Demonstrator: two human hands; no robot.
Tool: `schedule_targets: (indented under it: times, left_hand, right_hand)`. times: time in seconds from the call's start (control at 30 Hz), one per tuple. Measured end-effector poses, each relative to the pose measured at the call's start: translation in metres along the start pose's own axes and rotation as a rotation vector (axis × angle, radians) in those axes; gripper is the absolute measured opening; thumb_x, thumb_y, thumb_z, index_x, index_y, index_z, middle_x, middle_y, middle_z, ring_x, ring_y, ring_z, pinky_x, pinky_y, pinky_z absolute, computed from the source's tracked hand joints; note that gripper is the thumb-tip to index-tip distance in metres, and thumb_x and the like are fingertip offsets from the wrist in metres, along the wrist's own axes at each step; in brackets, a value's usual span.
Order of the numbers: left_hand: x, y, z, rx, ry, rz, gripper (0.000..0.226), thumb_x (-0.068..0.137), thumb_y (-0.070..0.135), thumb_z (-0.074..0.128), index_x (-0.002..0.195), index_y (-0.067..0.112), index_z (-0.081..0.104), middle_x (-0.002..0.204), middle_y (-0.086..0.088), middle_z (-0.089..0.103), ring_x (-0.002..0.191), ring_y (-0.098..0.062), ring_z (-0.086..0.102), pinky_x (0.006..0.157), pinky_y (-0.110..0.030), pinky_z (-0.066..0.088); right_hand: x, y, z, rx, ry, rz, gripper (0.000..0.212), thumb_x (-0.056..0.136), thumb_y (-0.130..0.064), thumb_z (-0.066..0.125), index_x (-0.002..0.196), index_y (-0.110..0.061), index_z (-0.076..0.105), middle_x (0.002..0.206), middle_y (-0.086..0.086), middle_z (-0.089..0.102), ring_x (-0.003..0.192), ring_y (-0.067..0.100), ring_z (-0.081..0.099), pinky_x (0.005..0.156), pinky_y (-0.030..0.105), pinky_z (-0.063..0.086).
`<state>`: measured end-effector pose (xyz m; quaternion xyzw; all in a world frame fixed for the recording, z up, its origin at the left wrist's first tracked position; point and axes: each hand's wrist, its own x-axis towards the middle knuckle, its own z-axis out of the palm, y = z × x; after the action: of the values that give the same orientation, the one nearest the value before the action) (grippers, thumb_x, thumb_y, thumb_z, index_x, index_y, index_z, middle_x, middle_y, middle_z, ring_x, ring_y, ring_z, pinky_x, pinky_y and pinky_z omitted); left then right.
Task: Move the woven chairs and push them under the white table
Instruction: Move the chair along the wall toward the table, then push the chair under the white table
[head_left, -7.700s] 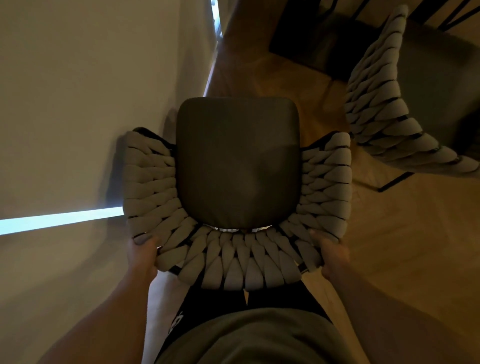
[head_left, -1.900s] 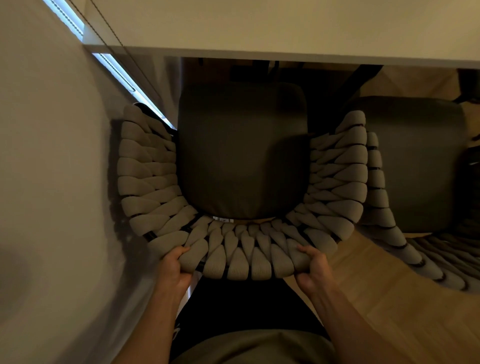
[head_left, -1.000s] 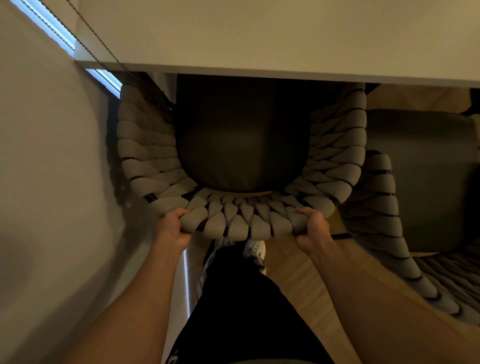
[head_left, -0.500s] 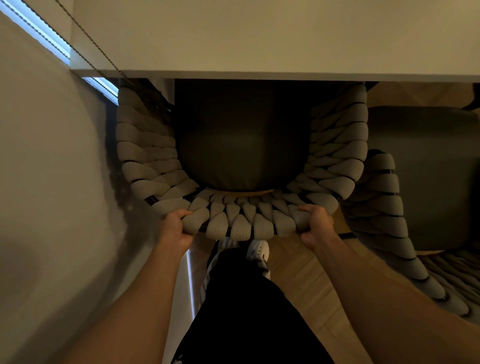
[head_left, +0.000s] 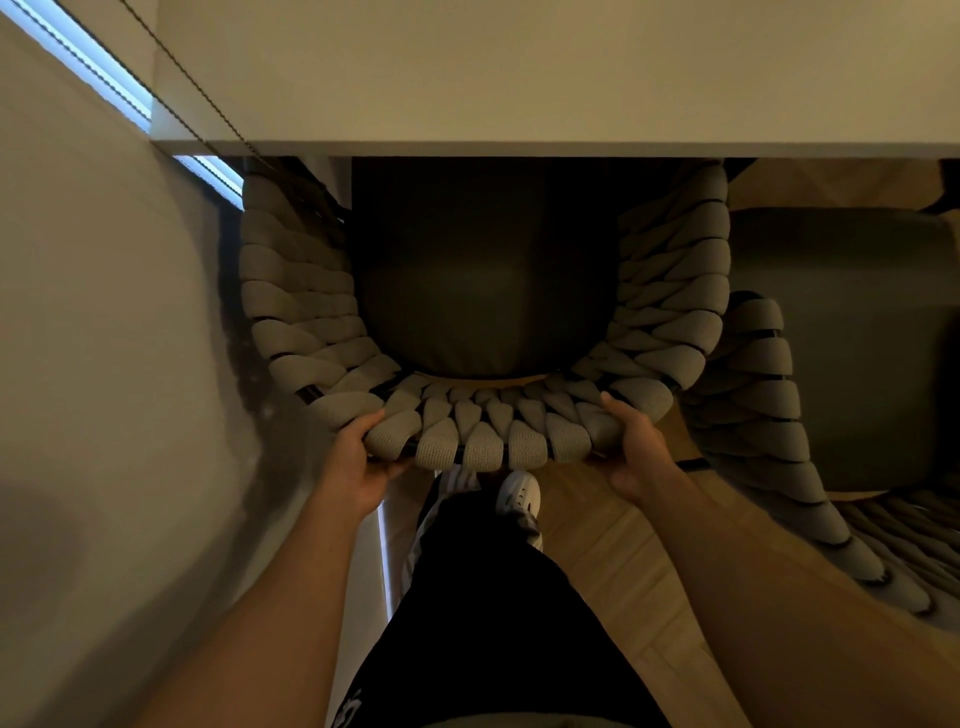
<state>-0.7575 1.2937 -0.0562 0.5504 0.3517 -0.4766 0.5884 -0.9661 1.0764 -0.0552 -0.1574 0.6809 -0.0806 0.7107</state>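
While both hands, left hand (head_left: 358, 460) and right hand (head_left: 631, 449), clench the woven chair (head_left: 483, 436) backrest's padded rim below the white table (head_left: 519, 78), it probably slides stiffly.

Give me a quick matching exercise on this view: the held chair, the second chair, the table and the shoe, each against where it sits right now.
Things:
1. held woven chair
2. second woven chair
3. white table
4. white shoe

Places:
A. on the wooden floor, just behind the held backrest
B. across the top, its edge over the dark seat
C. gripped at the backrest by both hands, left and right
D. to the right, untouched

Pairs: 1-C, 2-D, 3-B, 4-A
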Motion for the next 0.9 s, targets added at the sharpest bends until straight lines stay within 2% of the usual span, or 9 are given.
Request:
schedule_targets:
  times: [0.13, 0.27, 0.4, 0.47, 0.57, 0.63, 0.73, 0.8, 0.9]
  left_hand:
    - [-0.004, 0.002, -0.009, 0.025, 0.045, 0.019, 0.036, 0.099, 0.021, 0.058, 0.134, 0.014, 0.058, 0.128, -0.016, 0.062, 0.117, -0.034, 0.062, 0.066, -0.042, 0.063]
    - [-0.008, 0.003, -0.014, 0.030, 0.034, 0.018, 0.033, 0.099, 0.021, 0.058, 0.131, 0.014, 0.059, 0.125, -0.015, 0.063, 0.116, -0.035, 0.062, 0.073, -0.047, 0.063]
    - [-0.017, 0.000, -0.023, 0.067, 0.014, 0.031, 0.039, 0.099, 0.024, 0.058, 0.137, 0.014, 0.057, 0.129, -0.013, 0.064, 0.112, -0.033, 0.066, 0.082, -0.044, 0.062]
    - [-0.025, -0.004, -0.027, 0.087, 0.026, 0.029, 0.035, 0.100, 0.023, 0.058, 0.133, 0.012, 0.059, 0.125, -0.014, 0.066, 0.104, -0.030, 0.069, 0.079, -0.040, 0.062]
    - [-0.034, -0.013, -0.033, 0.133, 0.054, 0.008, 0.029, 0.099, 0.019, 0.060, 0.125, 0.008, 0.061, 0.116, -0.015, 0.068, 0.094, -0.027, 0.070, 0.067, -0.035, 0.063]
    - [-0.040, -0.020, -0.034, 0.172, 0.063, -0.012, 0.022, 0.098, 0.015, 0.060, 0.118, 0.007, 0.061, 0.109, -0.016, 0.066, 0.090, -0.026, 0.069, 0.061, -0.033, 0.062]
    - [-0.047, -0.032, -0.031, 0.306, 0.037, -0.017, 0.021, 0.096, 0.014, 0.061, 0.116, 0.007, 0.061, 0.104, -0.015, 0.067, 0.090, -0.027, 0.068, 0.065, -0.034, 0.060]
    - [-0.054, -0.039, -0.024, 0.431, 0.006, -0.007, 0.019, 0.097, 0.014, 0.061, 0.115, 0.009, 0.062, 0.105, -0.016, 0.068, 0.091, -0.028, 0.068, 0.070, -0.036, 0.057]
    - [-0.061, -0.048, -0.010, 0.656, -0.047, 0.024, 0.014, 0.098, 0.013, 0.058, 0.112, 0.011, 0.062, 0.106, -0.016, 0.068, 0.087, -0.026, 0.067, 0.069, -0.036, 0.054]
  right_hand:
    - [-0.007, 0.005, -0.003, -0.030, -0.007, -0.002, 0.072, 0.079, -0.030, 0.082, 0.141, -0.017, 0.049, 0.128, 0.011, 0.067, 0.107, 0.033, 0.070, 0.074, 0.048, 0.061]
    - [-0.015, 0.011, 0.001, -0.065, -0.033, -0.044, 0.049, 0.090, -0.025, 0.074, 0.135, -0.017, 0.056, 0.127, 0.009, 0.068, 0.108, 0.031, 0.069, 0.075, 0.045, 0.059]
    - [-0.027, 0.015, -0.003, -0.076, -0.049, -0.040, 0.056, 0.091, -0.023, 0.073, 0.141, -0.012, 0.050, 0.128, 0.011, 0.065, 0.109, 0.030, 0.068, 0.067, 0.041, 0.061]
    - [-0.035, 0.017, -0.008, -0.094, -0.081, -0.022, 0.047, 0.096, -0.019, 0.068, 0.139, -0.007, 0.051, 0.124, 0.012, 0.066, 0.107, 0.028, 0.068, 0.069, 0.039, 0.060]
    - [-0.047, 0.024, -0.016, -0.130, -0.128, -0.010, 0.042, 0.099, -0.013, 0.063, 0.137, -0.005, 0.049, 0.117, 0.012, 0.067, 0.101, 0.026, 0.069, 0.073, 0.037, 0.058]
    - [-0.053, 0.029, -0.023, -0.179, -0.117, -0.005, 0.054, 0.098, -0.012, 0.063, 0.147, -0.003, 0.041, 0.124, 0.014, 0.064, 0.101, 0.026, 0.069, 0.075, 0.036, 0.058]
    - [-0.063, 0.035, -0.036, -0.243, -0.112, 0.009, 0.054, 0.097, -0.012, 0.065, 0.147, -0.004, 0.043, 0.129, 0.016, 0.062, 0.102, 0.025, 0.069, 0.077, 0.036, 0.058]
    - [-0.068, 0.042, -0.047, -0.258, -0.115, 0.006, 0.047, 0.097, -0.013, 0.065, 0.141, -0.005, 0.050, 0.128, 0.015, 0.063, 0.104, 0.026, 0.069, 0.081, 0.037, 0.059]
    - [-0.077, 0.052, -0.067, -0.309, -0.087, -0.040, 0.037, 0.098, -0.015, 0.065, 0.132, -0.005, 0.057, 0.121, 0.013, 0.067, 0.099, 0.025, 0.070, 0.085, 0.039, 0.059]
